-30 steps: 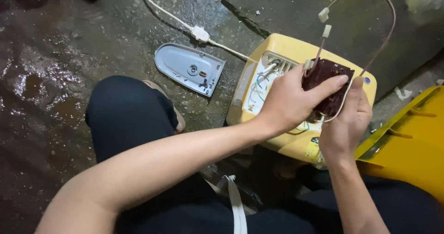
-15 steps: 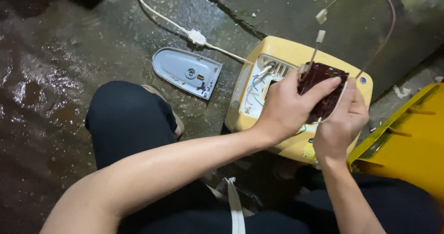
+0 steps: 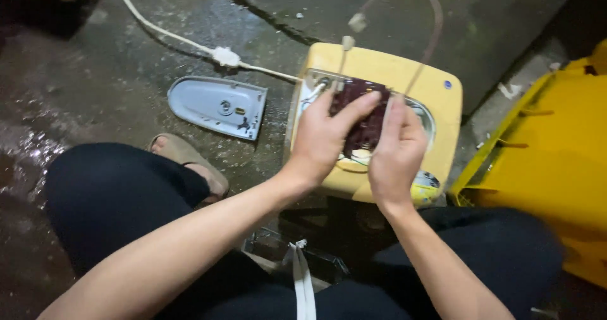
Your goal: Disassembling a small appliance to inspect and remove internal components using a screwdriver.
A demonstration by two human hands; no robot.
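grey cover plate (image 3: 218,106) on wet floor; white cord (image 3: 190,42), yellow bin (image 3: 550,168)

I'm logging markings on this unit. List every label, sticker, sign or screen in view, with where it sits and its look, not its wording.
Round sticker: small blue dot on the top right of the yellow appliance casing.
Rectangular label: pale, with dark and greenish print, on the casing's lower right corner, beside the right hand.
Screens, signs, packages: none visible.
The left hand and right hand both grip a dark red circuit board, which bears no readable label.

two hands (image 3: 329,140), one circuit board (image 3: 361,114), one cover (image 3: 217,106)
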